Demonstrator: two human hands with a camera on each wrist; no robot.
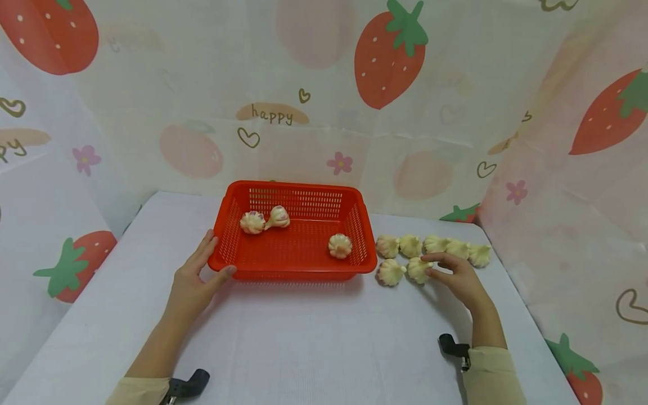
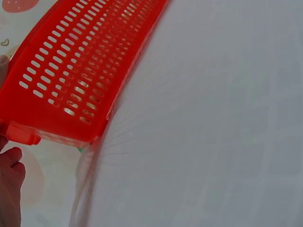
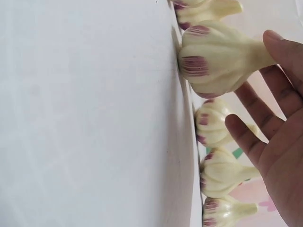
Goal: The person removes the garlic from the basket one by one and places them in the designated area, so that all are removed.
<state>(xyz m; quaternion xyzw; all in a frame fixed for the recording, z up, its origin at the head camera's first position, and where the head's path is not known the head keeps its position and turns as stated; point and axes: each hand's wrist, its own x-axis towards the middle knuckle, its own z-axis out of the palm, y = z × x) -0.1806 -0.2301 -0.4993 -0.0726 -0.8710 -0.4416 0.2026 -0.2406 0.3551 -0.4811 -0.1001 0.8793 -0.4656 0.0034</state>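
Observation:
A red plastic basket with slotted walls stands on the white table, holding three garlic bulbs: a pair at its left and one garlic bulb at its right. My left hand grips the basket's front left corner, thumb at the front rim and fingers along the left side. Right of the basket, my right hand pinches the stem of a garlic bulb between thumb and fingers. This bulb is pale with purple streaks. A second garlic bulb sits to its left, nearest the basket.
Behind the held bulb, several more garlic bulbs form a row running right from the basket. The white cloth-covered table ends at a strawberry-print curtain at the back and sides.

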